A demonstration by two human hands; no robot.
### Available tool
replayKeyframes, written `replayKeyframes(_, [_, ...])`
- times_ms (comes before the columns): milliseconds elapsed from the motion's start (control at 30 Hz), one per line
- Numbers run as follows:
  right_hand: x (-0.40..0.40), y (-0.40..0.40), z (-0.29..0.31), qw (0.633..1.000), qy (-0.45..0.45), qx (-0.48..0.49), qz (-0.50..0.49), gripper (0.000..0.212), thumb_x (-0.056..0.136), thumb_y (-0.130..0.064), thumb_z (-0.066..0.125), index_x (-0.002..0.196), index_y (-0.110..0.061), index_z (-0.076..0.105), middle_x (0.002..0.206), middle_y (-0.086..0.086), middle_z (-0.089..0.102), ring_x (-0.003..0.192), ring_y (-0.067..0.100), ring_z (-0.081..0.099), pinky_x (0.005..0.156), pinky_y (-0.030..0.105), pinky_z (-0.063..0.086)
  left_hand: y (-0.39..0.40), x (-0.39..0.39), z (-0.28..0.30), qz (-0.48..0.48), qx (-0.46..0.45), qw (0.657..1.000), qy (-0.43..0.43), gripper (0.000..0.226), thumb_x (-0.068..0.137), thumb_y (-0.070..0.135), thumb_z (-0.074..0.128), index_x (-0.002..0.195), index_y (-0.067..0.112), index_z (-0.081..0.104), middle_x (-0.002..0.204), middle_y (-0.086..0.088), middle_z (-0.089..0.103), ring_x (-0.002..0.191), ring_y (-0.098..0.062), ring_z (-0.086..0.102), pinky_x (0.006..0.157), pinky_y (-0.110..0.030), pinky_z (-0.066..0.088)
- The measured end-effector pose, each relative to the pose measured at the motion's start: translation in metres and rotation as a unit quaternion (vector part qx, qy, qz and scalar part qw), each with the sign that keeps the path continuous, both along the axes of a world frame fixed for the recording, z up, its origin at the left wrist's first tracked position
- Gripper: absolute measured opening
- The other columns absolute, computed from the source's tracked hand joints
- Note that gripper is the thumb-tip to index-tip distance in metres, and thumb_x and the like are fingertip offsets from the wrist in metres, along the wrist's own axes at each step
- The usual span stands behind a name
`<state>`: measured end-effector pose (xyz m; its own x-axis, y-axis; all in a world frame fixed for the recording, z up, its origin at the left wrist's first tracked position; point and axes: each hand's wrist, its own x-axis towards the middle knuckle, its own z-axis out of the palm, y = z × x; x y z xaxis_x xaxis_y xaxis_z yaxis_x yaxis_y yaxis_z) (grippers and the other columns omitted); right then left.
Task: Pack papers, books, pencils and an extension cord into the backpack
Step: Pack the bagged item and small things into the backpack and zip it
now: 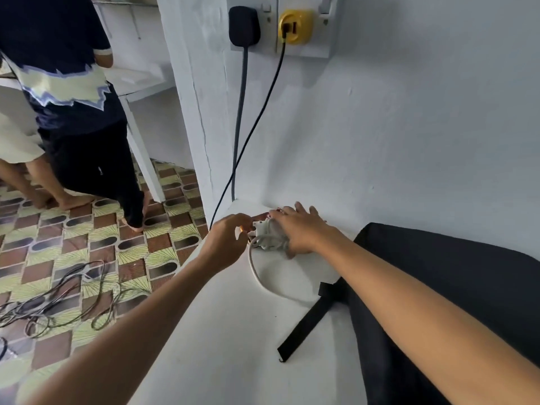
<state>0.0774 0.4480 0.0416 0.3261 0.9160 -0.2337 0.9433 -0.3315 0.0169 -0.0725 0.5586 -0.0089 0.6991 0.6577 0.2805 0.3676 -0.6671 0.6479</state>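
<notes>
Wall sockets: I see two plates (280,27) high on the far wall.
Black plug (244,24): left socket, grey cable dropping straight down.
Yellow adapter (295,26): right socket, thin black cord slanting down to the left.
Floor (96,238): patterned tiles on the left.
Loose wires (58,299): tangled on the near left floor.
Bystanders: I note two people standing far left, barefoot; nearest wears a dark patterned shirt (58,68).
White table leg (143,153): just beside them.
</notes>
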Motion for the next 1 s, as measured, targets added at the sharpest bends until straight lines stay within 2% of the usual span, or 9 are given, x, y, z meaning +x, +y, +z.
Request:
replayKeyframes(100, [0.003,0.011,-0.012,0.999,-0.032,0.025,0.007,0.077,0.075,-0.029,0.076,0.139,-0.020,0.035,0.135,0.008,0.047,0.128,0.030,0.040,0.101,0.050,0.035,0.018,0.018,0.003,-0.008,-0.029,1.000,0.010,0.026,0.086,-0.003,0.051,0.096,0.010,0.071,0.089,-0.002,0.074,0.078,-0.011,0.065,0.068,-0.010,0.044])
replayKeyframes(167, [0.004,0.009,-0.013,0.998,-0.036,0.046,0.016,0.072,0.073,-0.029,0.075,0.134,-0.018,0.038,0.129,0.008,0.048,0.120,0.029,0.045,0.090,0.043,0.043,0.027,0.029,0.005,-0.013,-0.048,0.998,0.027,0.022,0.089,0.002,0.053,0.094,0.010,0.072,0.084,-0.003,0.074,0.075,-0.014,0.067,0.072,-0.020,0.052])
replayKeyframes(233, [0.004,0.003,-0.009,0.999,0.000,0.029,0.020,0.072,0.067,-0.025,0.078,0.127,-0.017,0.039,0.122,0.007,0.051,0.108,0.028,0.052,0.075,0.036,0.048,0.036,0.040,0.004,-0.027,-0.060,0.997,0.050,0.018,0.088,0.008,0.057,0.096,0.011,0.072,0.088,-0.004,0.073,0.083,-0.019,0.067,0.078,-0.030,0.052])
replayKeyframes(333, [-0.005,-0.011,0.001,0.998,0.042,-0.021,0.042,0.071,0.064,-0.019,0.080,0.123,-0.019,0.040,0.115,0.003,0.051,0.089,0.022,0.056,0.061,0.032,0.047,0.042,0.055,0.002,-0.052,-0.049,0.992,0.109,0.021,0.086,0.015,0.060,0.104,0.013,0.070,0.099,-0.008,0.070,0.091,-0.024,0.061,0.076,-0.029,0.045])
replayKeyframes(467, [-0.024,-0.027,0.000,0.994,0.058,-0.042,0.084,0.072,0.070,-0.015,0.076,0.130,-0.019,0.038,0.118,0.002,0.047,0.101,0.023,0.055,0.076,0.039,0.053,0.036,0.071,-0.003,-0.073,-0.022,0.979,0.191,0.031,0.082,0.027,0.065,0.109,0.013,0.066,0.105,-0.008,0.068,0.099,-0.028,0.058,0.081,-0.032,0.043])
replayKeyframes(600, [-0.025,-0.035,-0.009,0.994,0.049,-0.021,0.092,0.072,0.075,-0.012,0.070,0.138,-0.020,0.035,0.125,0.005,0.048,0.112,0.025,0.051,0.087,0.041,0.050,0.032,0.074,-0.005,-0.055,-0.021,0.983,0.174,0.048,0.078,0.018,0.068,0.125,0.014,0.058,0.114,-0.008,0.065,0.110,-0.029,0.056,0.092,-0.042,0.043])
replayKeyframes(700, [-0.023,-0.041,-0.007,0.994,0.065,-0.014,0.083,0.076,0.078,-0.017,0.069,0.144,-0.025,0.031,0.133,0.003,0.047,0.123,0.024,0.045,0.101,0.041,0.041,0.028,0.073,0.002,-0.044,-0.055,0.987,0.142,0.053,0.075,0.007,0.068,0.126,0.007,0.056,0.111,-0.014,0.064,0.102,-0.028,0.058,0.080,-0.033,0.047])
replayKeyframes(867, [-0.026,-0.057,0.014,0.989,0.128,0.019,0.073,0.070,0.079,-0.020,0.071,0.140,-0.031,0.039,0.134,-0.002,0.047,0.119,0.018,0.049,0.093,0.035,0.047,0.017,0.063,0.028,-0.036,-0.048,0.988,0.142,0.037,0.074,0.000,0.061,0.110,0.008,0.068,0.105,-0.012,0.065,0.091,-0.022,0.057,0.069,-0.028,0.047])
replayKeyframes(1000, [-0.025,-0.081,0.038,0.983,0.162,0.082,0.034,0.059,0.085,-0.024,0.065,0.140,-0.028,0.043,0.144,-0.006,0.043,0.127,0.014,0.045,0.101,0.028,0.041,0.005,0.047,0.060,-0.035,-0.083,0.990,0.105,0.033,0.075,-0.001,0.064,0.104,0.012,0.066,0.093,-0.004,0.064,0.087,-0.021,0.058,0.064,-0.027,0.048])
